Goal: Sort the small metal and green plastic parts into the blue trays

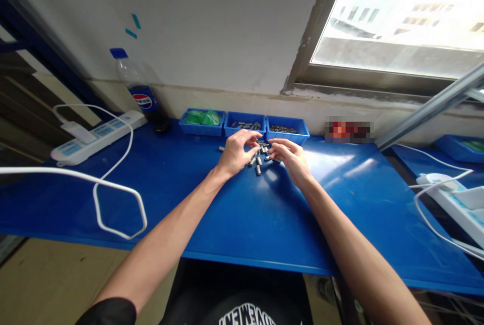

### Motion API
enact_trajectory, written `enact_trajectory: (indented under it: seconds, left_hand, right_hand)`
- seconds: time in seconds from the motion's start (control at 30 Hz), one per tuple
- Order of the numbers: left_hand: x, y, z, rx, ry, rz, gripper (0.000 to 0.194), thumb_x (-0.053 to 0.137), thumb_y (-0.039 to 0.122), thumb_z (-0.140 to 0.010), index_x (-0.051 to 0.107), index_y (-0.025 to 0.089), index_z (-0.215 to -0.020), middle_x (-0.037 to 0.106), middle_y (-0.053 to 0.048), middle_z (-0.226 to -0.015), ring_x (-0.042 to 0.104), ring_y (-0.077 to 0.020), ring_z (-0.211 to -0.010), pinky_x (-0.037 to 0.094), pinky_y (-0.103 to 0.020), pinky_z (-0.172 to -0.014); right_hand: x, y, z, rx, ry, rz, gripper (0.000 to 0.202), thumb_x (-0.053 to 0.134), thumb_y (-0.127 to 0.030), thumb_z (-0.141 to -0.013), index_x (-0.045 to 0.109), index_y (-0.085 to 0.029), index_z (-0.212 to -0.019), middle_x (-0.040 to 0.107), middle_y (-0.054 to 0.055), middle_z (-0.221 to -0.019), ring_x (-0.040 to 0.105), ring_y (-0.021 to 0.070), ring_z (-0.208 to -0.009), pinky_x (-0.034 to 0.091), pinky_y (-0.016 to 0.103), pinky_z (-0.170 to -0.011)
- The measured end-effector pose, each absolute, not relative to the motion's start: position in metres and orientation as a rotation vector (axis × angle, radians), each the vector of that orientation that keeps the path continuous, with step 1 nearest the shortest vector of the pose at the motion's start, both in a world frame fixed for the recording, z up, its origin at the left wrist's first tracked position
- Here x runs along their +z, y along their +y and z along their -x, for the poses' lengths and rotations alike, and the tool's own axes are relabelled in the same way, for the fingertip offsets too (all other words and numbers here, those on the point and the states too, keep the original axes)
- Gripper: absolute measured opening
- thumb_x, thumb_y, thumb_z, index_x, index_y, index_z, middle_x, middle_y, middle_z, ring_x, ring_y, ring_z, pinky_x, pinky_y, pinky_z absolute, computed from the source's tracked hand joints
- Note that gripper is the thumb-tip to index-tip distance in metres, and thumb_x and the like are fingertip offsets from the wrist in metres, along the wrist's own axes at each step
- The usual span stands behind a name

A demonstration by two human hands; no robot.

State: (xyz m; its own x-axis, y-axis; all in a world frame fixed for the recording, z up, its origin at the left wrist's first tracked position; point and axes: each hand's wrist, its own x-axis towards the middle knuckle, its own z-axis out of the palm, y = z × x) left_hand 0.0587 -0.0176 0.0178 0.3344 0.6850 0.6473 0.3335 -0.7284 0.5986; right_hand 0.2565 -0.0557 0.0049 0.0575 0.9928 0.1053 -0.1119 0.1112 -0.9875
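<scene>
A loose pile of small grey and black metal pieces (259, 161) lies on the blue table between my hands. My left hand (237, 152) curves around the pile's left side, its thumb and fingers apart with a gap between them. On the opposite side, my right hand (290, 157) has bent, separated fingers close to the pieces. Nothing shows clearly in either hand, though the fingertips partly cover the pile. Just behind stand three blue bins: one with green plastic bags (204, 117), one with grey metal pieces (245, 125), and one with thin dark pins (283, 129).
A cola bottle (143, 97) stands at the back left by a white power strip (100, 136). Its white cable (141, 209) loops over the table (234, 219). At the right are a metal bar (431, 108), another power strip (449, 196) and a blurred red object (344, 129).
</scene>
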Motion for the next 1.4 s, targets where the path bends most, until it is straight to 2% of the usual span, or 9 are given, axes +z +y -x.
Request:
enact_trajectory:
  seconds: [0.33, 0.5, 0.57, 0.67, 0.73, 0.8, 0.97, 1.2, 1.4]
  left_hand:
    - [0.014, -0.017, -0.059, 1.274, 0.839, -2.272, 0.025, 0.073, 0.008, -0.084, 0.071, 0.015, -0.108, 0.074, -0.006, -0.105, 0.074, -0.0148, -0.082, 0.062, -0.029, -0.082]
    - [0.004, -0.008, -0.055, 1.046, 0.948, -2.514, 0.023, 0.064, 0.011, -0.09, 0.074, 0.017, -0.111, 0.076, -0.009, -0.111, 0.072, -0.0221, -0.102, 0.059, -0.037, -0.097]
    - [-0.001, -0.004, -0.054, 0.951, 1.012, -2.603, 0.027, 0.057, 0.009, -0.093, 0.075, 0.016, -0.112, 0.077, -0.011, -0.116, 0.07, -0.0244, -0.111, 0.056, -0.04, -0.103]
    - [-0.005, -0.001, -0.054, 0.819, 0.997, -2.714, 0.041, 0.053, 0.002, -0.09, 0.074, 0.017, -0.122, 0.075, -0.01, -0.127, 0.065, -0.0255, -0.122, 0.053, -0.042, -0.109]
    - [-0.007, 0.0, -0.054, 0.753, 0.96, -2.767, 0.048, 0.053, 0.0, -0.089, 0.072, 0.019, -0.128, 0.071, -0.008, -0.135, 0.062, -0.0253, -0.127, 0.052, -0.043, -0.111]
    - [-0.007, 0.0, -0.054, 0.708, 0.944, -2.791, 0.05, 0.052, 0.0, -0.089, 0.072, 0.021, -0.13, 0.07, -0.007, -0.138, 0.061, -0.0249, -0.129, 0.051, -0.043, -0.112]
    - [-0.006, -0.002, -0.054, 0.699, 0.934, -2.769, 0.043, 0.054, 0.005, -0.092, 0.074, 0.019, -0.127, 0.076, -0.008, -0.126, 0.065, -0.0259, -0.121, 0.054, -0.042, -0.109]
    - [-0.005, -0.004, -0.055, 0.76, 1.046, -2.767, 0.028, 0.057, 0.009, -0.092, 0.078, 0.017, -0.109, 0.078, -0.011, -0.11, 0.068, -0.0263, -0.111, 0.055, -0.043, -0.101]
    - [-0.003, -0.005, -0.054, 0.783, 1.227, -2.688, 0.014, 0.064, 0.016, -0.09, 0.078, 0.018, -0.086, 0.078, -0.011, -0.094, 0.071, -0.0251, -0.094, 0.059, -0.038, -0.091]
  right_hand:
    - [0.006, -0.056, -0.253, 1.295, -1.089, 1.034, 0.029, 0.085, -0.044, -0.076, 0.082, -0.02, -0.092, 0.077, 0.006, -0.085, 0.068, 0.0164, -0.073, 0.057, 0.032, -0.078]
    - [0.007, -0.055, -0.255, 1.2, -1.134, 1.116, 0.027, 0.081, -0.047, -0.079, 0.081, -0.019, -0.081, 0.073, 0.004, -0.075, 0.06, 0.0137, -0.061, 0.052, 0.028, -0.063]
    - [0.008, -0.055, -0.256, 1.119, -1.126, 1.119, 0.027, 0.079, -0.047, -0.08, 0.08, -0.02, -0.082, 0.072, 0.003, -0.075, 0.059, 0.0137, -0.061, 0.051, 0.029, -0.061]
    - [0.01, -0.055, -0.259, 0.993, -1.095, 1.068, 0.03, 0.076, -0.045, -0.082, 0.081, -0.023, -0.103, 0.078, 0.006, -0.1, 0.067, 0.0172, -0.074, 0.055, 0.031, -0.068]
    - [0.01, -0.054, -0.261, 0.947, -1.084, 1.046, 0.043, 0.077, -0.044, -0.081, 0.076, -0.027, -0.121, 0.074, 0.007, -0.126, 0.071, 0.0206, -0.087, 0.058, 0.035, -0.076]
    - [0.009, -0.053, -0.262, 0.938, -1.076, 1.048, 0.053, 0.078, -0.044, -0.079, 0.07, -0.03, -0.13, 0.067, 0.008, -0.14, 0.073, 0.0225, -0.093, 0.059, 0.038, -0.079]
    - [0.01, -0.054, -0.262, 0.956, -1.077, 1.064, 0.048, 0.075, -0.043, -0.081, 0.071, -0.026, -0.126, 0.071, 0.01, -0.131, 0.072, 0.0202, -0.086, 0.058, 0.036, -0.075]
    - [0.011, -0.056, -0.261, 0.979, -1.087, 1.059, 0.043, 0.075, -0.046, -0.081, 0.072, -0.026, -0.119, 0.073, 0.008, -0.124, 0.069, 0.0176, -0.08, 0.056, 0.033, -0.072]
    - [0.011, -0.056, -0.261, 1.005, -1.083, 1.061, 0.04, 0.075, -0.045, -0.082, 0.073, -0.025, -0.116, 0.074, 0.007, -0.122, 0.068, 0.0166, -0.079, 0.054, 0.03, -0.071]
